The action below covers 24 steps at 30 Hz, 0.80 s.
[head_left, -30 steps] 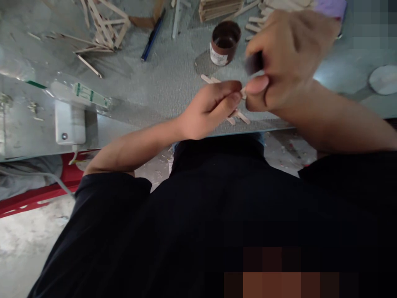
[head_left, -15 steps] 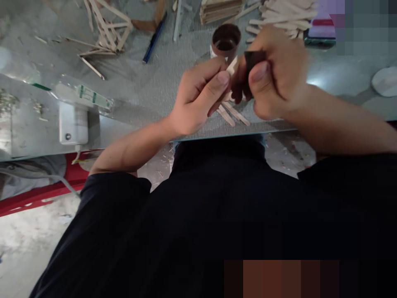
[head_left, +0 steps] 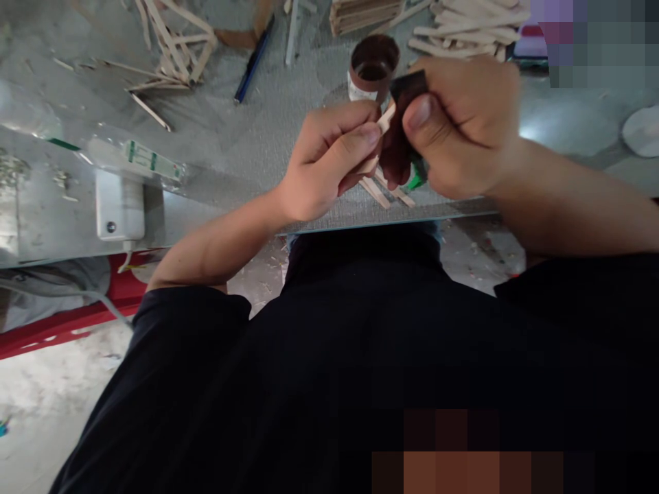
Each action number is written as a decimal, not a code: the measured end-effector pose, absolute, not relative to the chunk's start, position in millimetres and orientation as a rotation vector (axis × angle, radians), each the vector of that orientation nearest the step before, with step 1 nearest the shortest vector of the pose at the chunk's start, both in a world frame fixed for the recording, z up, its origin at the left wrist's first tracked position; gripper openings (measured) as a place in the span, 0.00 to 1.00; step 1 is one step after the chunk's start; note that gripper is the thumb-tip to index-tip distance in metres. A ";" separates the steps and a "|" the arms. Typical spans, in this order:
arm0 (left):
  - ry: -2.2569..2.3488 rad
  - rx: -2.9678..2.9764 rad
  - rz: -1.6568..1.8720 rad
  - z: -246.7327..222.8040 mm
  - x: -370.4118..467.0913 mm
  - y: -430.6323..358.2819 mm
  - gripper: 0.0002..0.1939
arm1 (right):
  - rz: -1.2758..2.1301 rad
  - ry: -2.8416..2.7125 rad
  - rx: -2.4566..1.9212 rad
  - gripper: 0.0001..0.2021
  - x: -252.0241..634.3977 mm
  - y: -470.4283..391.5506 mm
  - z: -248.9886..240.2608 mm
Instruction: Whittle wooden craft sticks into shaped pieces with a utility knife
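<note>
My left hand (head_left: 329, 154) is closed, pinching a pale wooden craft stick (head_left: 387, 119) between thumb and fingers, its tip pointing up and right. Against that tip, my closed right hand (head_left: 463, 127) grips a dark flat strip (head_left: 410, 84) under the thumb; its exact kind is unclear. A small green thing (head_left: 416, 175) shows below the right hand, partly hidden by it. More craft sticks (head_left: 375, 193) lie on the table beneath both hands. Just beyond them stands a brown open-topped cup (head_left: 375, 62) with a white label.
A pile of craft sticks (head_left: 471, 27) and a stacked stick bundle (head_left: 366, 15) lie at the back. Further left are a blue pen (head_left: 254, 62), a stick frame (head_left: 180, 51), a clear plastic bottle (head_left: 149, 159) and a white charger (head_left: 120, 206). The glass table edge (head_left: 355, 226) runs before me.
My right hand has shifted slightly down and left, bringing the dark strip closer to the stick's tip. The green thing has come into view. My left hand keeps its pinch.
</note>
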State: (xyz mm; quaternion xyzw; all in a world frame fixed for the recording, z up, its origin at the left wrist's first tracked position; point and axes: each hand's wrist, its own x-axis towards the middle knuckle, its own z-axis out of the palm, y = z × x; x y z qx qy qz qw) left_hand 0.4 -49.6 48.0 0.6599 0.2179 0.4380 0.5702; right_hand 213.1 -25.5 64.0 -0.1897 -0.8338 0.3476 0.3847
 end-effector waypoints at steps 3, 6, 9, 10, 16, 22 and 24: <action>0.487 1.520 1.039 48.6 1.0 -49.6 0.20 | 0.915 -2.115 -0.448 0.28 214.3 -24.6 64.7; 0.465 1.492 1.014 49.9 -1.2 -48.7 0.20 | 0.941 -2.116 -0.405 0.28 214.1 -23.3 63.8; 0.495 1.480 0.975 50.1 -3.8 -47.5 0.20 | 0.975 -2.104 -0.372 0.28 214.3 -22.0 62.6; 0.506 1.482 0.965 49.3 -3.1 -47.3 0.20 | 0.985 -2.100 -0.362 0.28 214.6 -21.8 62.4; 0.445 1.417 1.194 36.5 18.9 -48.6 0.33 | 1.022 -2.118 -0.385 0.28 215.8 -23.5 63.2; 0.416 1.431 1.056 46.1 11.5 -43.7 0.29 | 1.040 -2.117 -0.362 0.26 214.7 -23.5 61.7; 0.424 1.445 0.942 49.5 5.6 -41.4 0.26 | 1.048 -2.116 -0.360 0.25 214.6 -23.0 60.7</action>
